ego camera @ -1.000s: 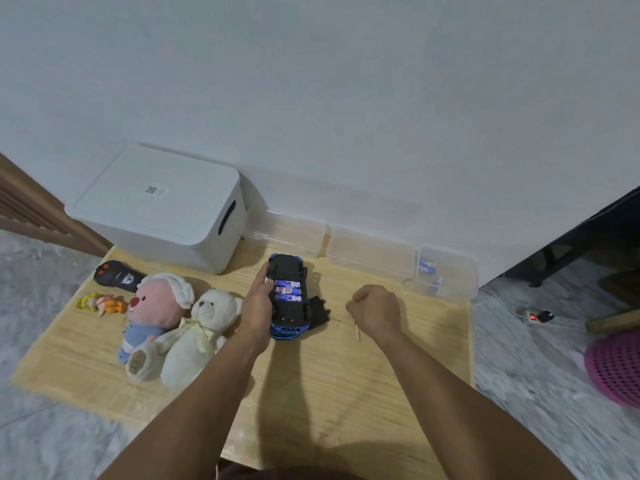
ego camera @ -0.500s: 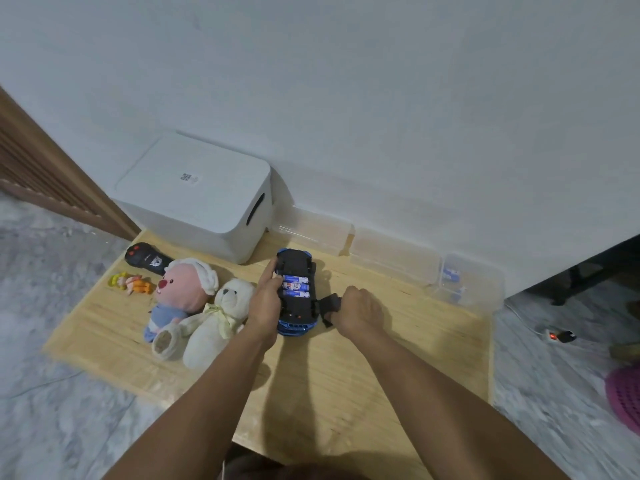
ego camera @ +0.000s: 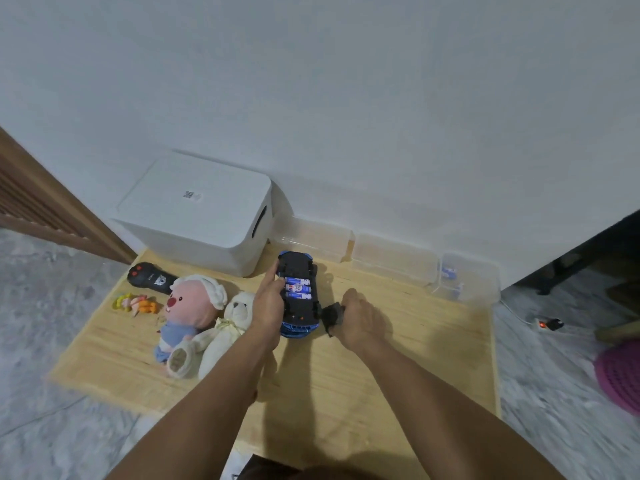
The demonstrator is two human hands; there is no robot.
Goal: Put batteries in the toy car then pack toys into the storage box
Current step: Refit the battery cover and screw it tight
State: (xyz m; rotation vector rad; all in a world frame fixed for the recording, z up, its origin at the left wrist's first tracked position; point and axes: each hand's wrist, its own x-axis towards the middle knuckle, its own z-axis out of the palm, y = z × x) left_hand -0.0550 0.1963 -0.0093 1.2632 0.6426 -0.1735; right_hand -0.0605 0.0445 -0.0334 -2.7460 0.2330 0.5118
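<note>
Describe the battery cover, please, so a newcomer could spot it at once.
On the wooden board, just right of the upturned blue toy car, the right hand grips a small dark flat piece, the battery cover. It is the only loose black part beside the car.

Both forearms are bare, no sleeves, watch or rings showing on the left hand [ego camera: 266, 308] or right hand [ego camera: 362, 318].

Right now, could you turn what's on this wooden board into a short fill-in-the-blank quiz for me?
1. The toy car lies upside down with ____ blue batteries showing in its open compartment.
2. The right hand grips the small black ____.
3. The white teddy bear lies between the pink-faced plush and the ____ hand.
4. The white storage box has its lid ____.

Missing words: three; battery cover; left; on
</note>
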